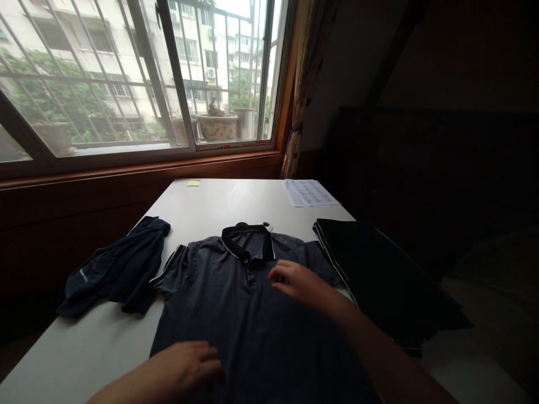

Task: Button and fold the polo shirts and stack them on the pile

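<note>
Passable beyond the grey shirt (244,314), over the white table (236,199); blocked left by a navy garment (122,269), right by black cloth (379,269), far right by papers (309,193).

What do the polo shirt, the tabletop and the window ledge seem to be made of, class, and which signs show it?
Polo shirt: soft matte fabric, likely a knit; it lies in loose creases.
Tabletop: hard, smooth white surface, perhaps laminate; it catches a faint sheen towards the window.
Window ledge: probably varnished wood, going by its reddish-brown colour and slight gloss.
</note>
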The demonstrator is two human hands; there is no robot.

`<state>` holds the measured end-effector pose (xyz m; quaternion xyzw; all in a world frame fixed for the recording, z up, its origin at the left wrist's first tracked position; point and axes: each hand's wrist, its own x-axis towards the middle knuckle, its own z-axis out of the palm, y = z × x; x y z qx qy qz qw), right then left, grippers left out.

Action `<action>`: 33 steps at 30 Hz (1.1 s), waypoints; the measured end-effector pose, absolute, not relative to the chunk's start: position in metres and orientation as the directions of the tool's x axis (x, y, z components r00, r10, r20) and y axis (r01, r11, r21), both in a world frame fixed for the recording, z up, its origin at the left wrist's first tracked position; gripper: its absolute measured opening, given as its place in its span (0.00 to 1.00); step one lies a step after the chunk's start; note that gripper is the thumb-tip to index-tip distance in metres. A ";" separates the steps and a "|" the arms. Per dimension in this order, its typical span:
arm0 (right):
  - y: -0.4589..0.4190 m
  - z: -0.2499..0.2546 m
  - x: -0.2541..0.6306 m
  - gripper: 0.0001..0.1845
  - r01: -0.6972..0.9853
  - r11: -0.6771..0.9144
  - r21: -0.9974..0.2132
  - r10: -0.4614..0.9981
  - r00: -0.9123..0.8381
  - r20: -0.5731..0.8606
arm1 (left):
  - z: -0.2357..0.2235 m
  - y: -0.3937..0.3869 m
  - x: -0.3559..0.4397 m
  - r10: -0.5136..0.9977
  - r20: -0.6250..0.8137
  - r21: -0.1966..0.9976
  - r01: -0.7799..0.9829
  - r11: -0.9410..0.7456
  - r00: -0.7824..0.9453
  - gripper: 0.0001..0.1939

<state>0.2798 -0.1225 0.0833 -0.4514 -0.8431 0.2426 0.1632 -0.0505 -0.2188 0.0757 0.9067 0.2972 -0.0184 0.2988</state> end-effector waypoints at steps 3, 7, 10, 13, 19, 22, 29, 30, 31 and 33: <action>-0.081 0.063 0.263 0.14 0.722 0.560 -0.406 0.827 -0.513 0.230 | 0.098 -0.173 -0.041 0.632 -0.027 0.443 0.576 -0.687 0.775 0.11; -0.039 0.037 0.247 0.12 0.685 0.636 -0.354 0.771 -0.565 0.292 | 0.074 -0.106 -0.029 0.640 0.164 0.422 0.533 -0.734 0.751 0.13; -0.022 0.024 0.242 0.07 0.663 0.655 -0.362 0.755 -0.582 0.302 | 0.049 -0.062 -0.015 0.627 0.272 0.366 0.524 -0.769 0.730 0.16; -0.020 0.015 0.240 0.04 0.672 0.643 -0.368 0.766 -0.554 0.327 | 0.036 -0.032 0.001 0.637 0.306 0.278 0.573 -0.771 0.708 0.16; -0.029 0.001 0.243 0.05 0.688 0.624 -0.370 0.777 -0.501 0.381 | 0.012 -0.010 0.017 0.643 0.413 0.210 0.619 -0.757 0.646 0.15; -0.030 -0.001 0.244 0.05 0.683 0.630 -0.371 0.772 -0.499 0.393 | 0.000 -0.008 0.015 0.664 0.458 0.268 0.620 -0.737 0.591 0.19; -0.028 -0.001 0.245 0.04 0.643 0.660 -0.387 0.747 -0.512 0.423 | -0.003 -0.008 0.011 0.667 0.480 0.299 0.608 -0.735 0.570 0.09; -0.028 -0.001 0.245 0.04 0.631 0.666 -0.397 0.743 -0.517 0.425 | -0.003 -0.008 0.011 0.660 0.477 0.289 0.606 -0.741 0.580 0.07; -0.028 0.000 0.245 0.04 0.618 0.672 -0.407 0.739 -0.523 0.425 | -0.002 -0.008 0.012 0.654 0.473 0.276 0.605 -0.747 0.591 0.07; -0.029 0.001 0.246 0.05 0.593 0.682 -0.427 0.731 -0.534 0.425 | -0.002 -0.009 0.012 0.643 0.468 0.247 0.609 -0.754 0.606 0.07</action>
